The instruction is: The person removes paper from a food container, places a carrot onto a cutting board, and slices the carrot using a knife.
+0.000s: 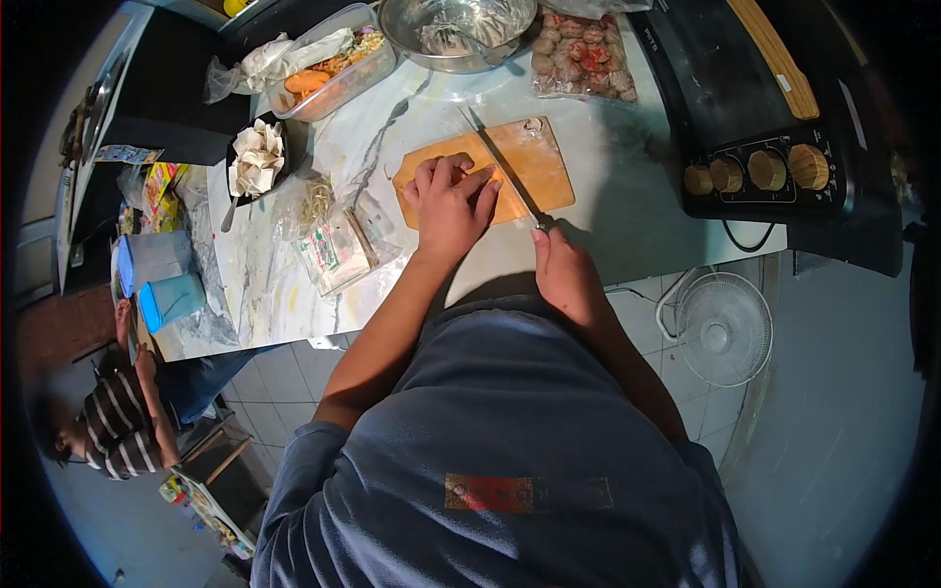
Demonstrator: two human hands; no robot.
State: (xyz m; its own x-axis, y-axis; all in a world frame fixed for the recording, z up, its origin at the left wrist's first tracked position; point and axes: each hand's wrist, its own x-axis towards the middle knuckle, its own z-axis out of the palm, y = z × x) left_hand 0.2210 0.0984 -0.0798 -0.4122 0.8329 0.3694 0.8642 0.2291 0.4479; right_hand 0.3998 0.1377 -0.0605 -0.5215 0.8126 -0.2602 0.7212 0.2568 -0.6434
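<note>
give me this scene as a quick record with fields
left hand: fingers bent on the cutting board; anything beneath unclear
right hand: grips the knife
blade: slants over board, beside left fingers
beyond board: metal bowl, bag of round items
upper left: open food container
floor: white fan
other person: far left, striped shirt
</note>
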